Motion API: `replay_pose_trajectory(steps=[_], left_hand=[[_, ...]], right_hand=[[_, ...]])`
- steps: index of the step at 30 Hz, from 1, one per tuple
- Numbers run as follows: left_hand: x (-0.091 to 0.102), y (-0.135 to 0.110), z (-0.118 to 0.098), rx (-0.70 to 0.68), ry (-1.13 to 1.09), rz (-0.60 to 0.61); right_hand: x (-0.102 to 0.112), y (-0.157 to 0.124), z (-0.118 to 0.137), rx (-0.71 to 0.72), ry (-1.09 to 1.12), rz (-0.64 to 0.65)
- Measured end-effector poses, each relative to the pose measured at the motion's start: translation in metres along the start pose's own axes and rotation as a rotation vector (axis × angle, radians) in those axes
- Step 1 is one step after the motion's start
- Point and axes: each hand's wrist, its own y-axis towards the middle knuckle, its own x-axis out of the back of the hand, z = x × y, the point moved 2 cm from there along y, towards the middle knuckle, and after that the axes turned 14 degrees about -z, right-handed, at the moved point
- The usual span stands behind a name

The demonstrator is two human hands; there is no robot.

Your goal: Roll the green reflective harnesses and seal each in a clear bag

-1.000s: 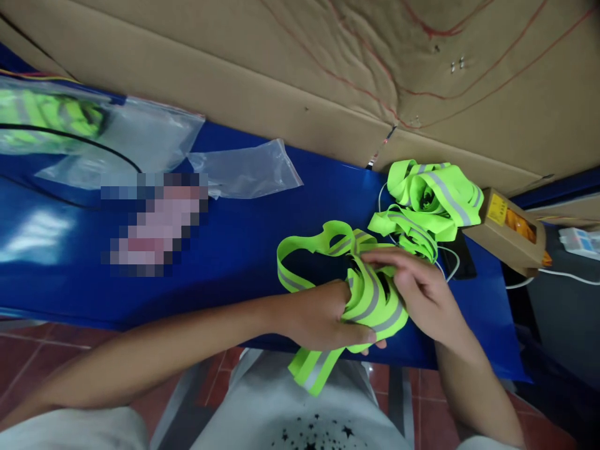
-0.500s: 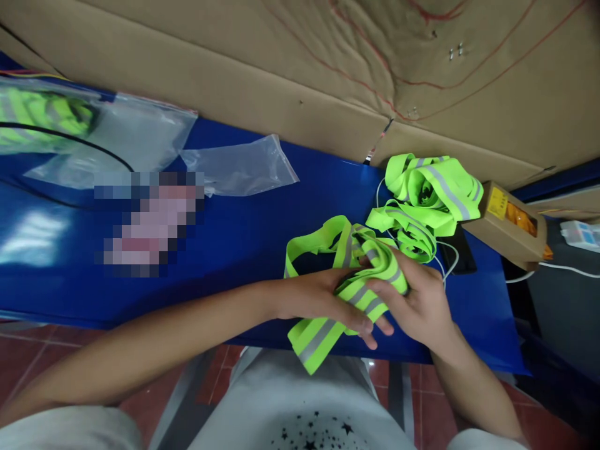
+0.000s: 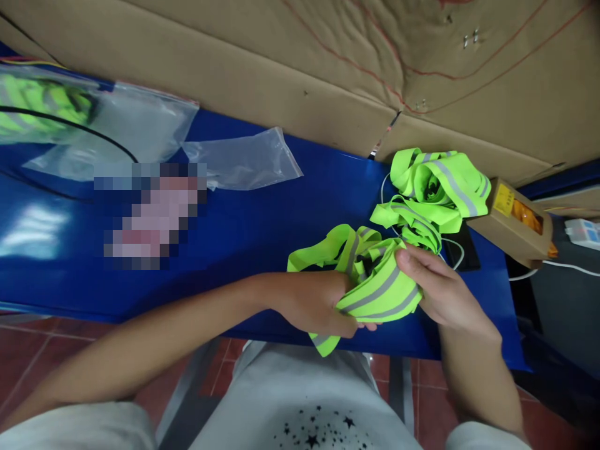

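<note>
Between my hands, over the table's near edge, is a bundled neon-green reflective strap [image 3: 382, 295] with grey stripes. My left hand [image 3: 316, 304] is closed round its left side, fingers partly hidden beneath it. On the right side, my right hand [image 3: 434, 284] pinches the bundle with the thumb on top; its other fingers are mostly hidden behind. One loop of the strap trails leftward behind my left wrist, and a short end hangs below the left hand. More green reflective straps [image 3: 440, 181] lie in a heap just beyond my right hand.
A cardboard box [image 3: 518, 222] with orange contents stands at the right. Clear plastic bags [image 3: 246, 161] lie along the back of the blue table [image 3: 244, 234], one at far left holding green straps. A white cable and a dark phone-like object [image 3: 464, 250] sit by the heap.
The bundle has been turned and drawn slightly right, its striped face now spread smooth. My right hand has shifted to its right edge. Less of the strap end hangs below.
</note>
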Motion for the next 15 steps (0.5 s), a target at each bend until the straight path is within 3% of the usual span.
replay_pose_trajectory(steps=[5, 7, 9, 11, 15], left_hand=[[0.009, 0.001, -0.002, -0.059, 0.053, -0.15], [0.007, 0.001, -0.001, -0.058, -0.066, -0.074], [0.002, 0.001, 0.001, -0.014, -0.261, 0.088], [-0.005, 0.0, 0.005, 0.056, -0.397, 0.176], [-0.014, 0.002, 0.01, 0.126, -0.401, 0.096]], right_hand=[[0.002, 0.001, 0.006, 0.125, -0.074, -0.064], [-0.001, 0.002, 0.007, 0.115, -0.059, -0.046], [-0.007, 0.003, 0.007, 0.103, -0.053, -0.021], [-0.014, 0.004, 0.008, 0.158, -0.07, -0.036], [-0.019, 0.007, 0.01, 0.358, -0.231, -0.136]])
